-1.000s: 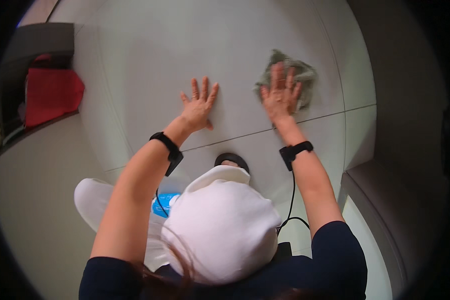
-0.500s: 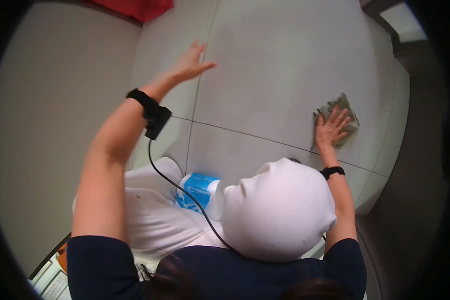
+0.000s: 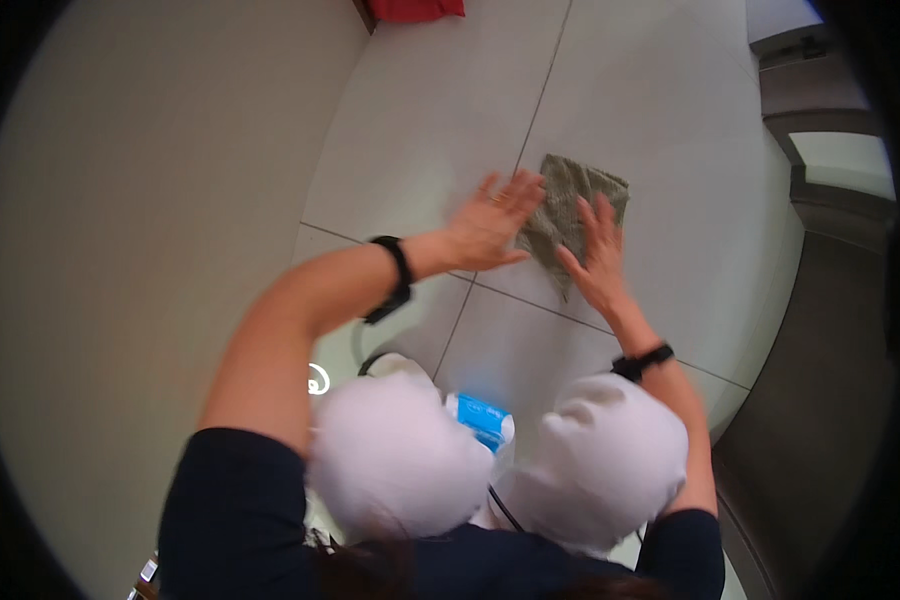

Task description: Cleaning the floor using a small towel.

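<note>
Pressing one cloth (image 3: 570,215), two hands: left hand (image 3: 490,222), right hand (image 3: 598,262)

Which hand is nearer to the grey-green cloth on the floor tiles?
Right. The right hand lies flat on the grey-green cloth, pressing it to the floor. The left hand is at the cloth's left edge, its fingertips just overlapping it.

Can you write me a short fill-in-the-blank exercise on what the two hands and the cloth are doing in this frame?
1. The right hand lies flat on a grey-green ____ on the tiled floor.
2. The left hand is at the cloth's ____ edge.
3. Each wrist carries a ____ band.
4. At the top edge of the view lies something ____ in colour.

Missing words: cloth; left; black; red
</note>
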A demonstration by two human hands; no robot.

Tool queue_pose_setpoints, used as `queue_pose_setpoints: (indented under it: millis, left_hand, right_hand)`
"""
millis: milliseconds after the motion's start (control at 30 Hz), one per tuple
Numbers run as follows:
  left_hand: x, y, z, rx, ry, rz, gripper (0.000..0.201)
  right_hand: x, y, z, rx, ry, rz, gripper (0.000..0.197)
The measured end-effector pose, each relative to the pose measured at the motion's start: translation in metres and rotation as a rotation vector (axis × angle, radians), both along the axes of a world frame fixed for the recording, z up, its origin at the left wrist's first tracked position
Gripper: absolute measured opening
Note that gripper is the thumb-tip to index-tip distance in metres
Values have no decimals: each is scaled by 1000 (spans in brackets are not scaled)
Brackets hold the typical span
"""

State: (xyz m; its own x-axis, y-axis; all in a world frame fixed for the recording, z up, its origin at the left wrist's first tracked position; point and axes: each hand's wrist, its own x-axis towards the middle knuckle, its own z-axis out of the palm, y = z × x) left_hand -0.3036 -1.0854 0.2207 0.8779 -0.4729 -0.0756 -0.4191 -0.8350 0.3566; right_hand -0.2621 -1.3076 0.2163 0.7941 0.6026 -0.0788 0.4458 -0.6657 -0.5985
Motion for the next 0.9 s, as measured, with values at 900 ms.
queue_pose_setpoints:
  millis: [900]
  left_hand:
    - [-62, 112, 43, 242, -86, 1054, 64]
  right_hand:
    - [-154, -183, 179, -157, 352, -922, 53]
